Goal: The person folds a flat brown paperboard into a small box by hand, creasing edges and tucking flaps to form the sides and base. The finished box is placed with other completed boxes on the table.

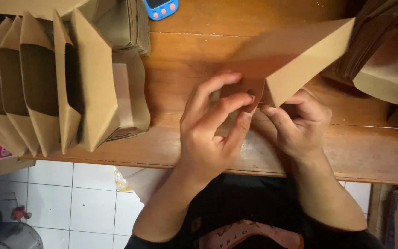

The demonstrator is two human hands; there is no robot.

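Observation:
A flat brown cardboard box blank (295, 57) is held tilted above the wooden table (355, 152), one long flap rising toward the upper right. My left hand (213, 133) pinches its lower edge with thumb and fingers. My right hand (300, 122) grips the same lower corner from the right, fingers curled under the card. The blank is blurred by motion.
A row of folded brown cardboard boxes (47, 83) stands nested at the left. A stack of flat blanks (383, 50) lies at the upper right. A small blue timer (161, 8) sits at the far edge. White tiled floor (84, 203) shows below the table.

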